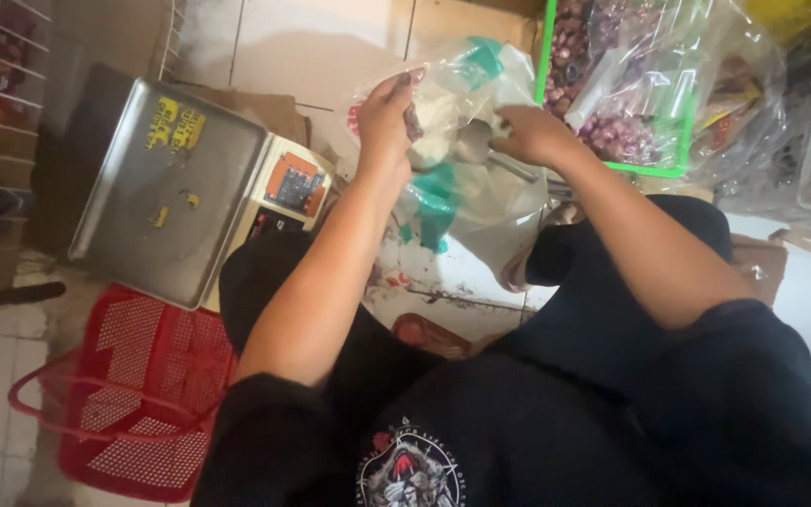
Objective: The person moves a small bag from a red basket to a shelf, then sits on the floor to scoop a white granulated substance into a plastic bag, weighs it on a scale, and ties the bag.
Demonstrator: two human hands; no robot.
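Clear plastic bag of white powder hangs above the tiled floor, its mouth pinched in the left hand. Right hand is closed around a metal scoop at the opening. Weighing scale and red basket sit to the left.

A single head-worn view is given, aimed steeply down and close over the lap. The hands are seen at upper centre, the scale at upper left.
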